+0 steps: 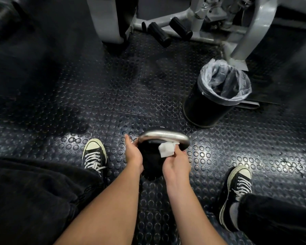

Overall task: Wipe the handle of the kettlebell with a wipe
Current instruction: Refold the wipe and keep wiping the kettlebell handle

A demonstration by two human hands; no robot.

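White wipe pinched in right hand, under kettlebell handle

Black kettlebell lower centre, silver handle up; my crumpled white wipe against handle's underside.

We see a black round kettlebell on the bumpy dark rubber floor. Our left hand holds its shiny silver metal handle. Our right hand pinches a small white wipe against the handle. A black bin with a clear bag stands near.
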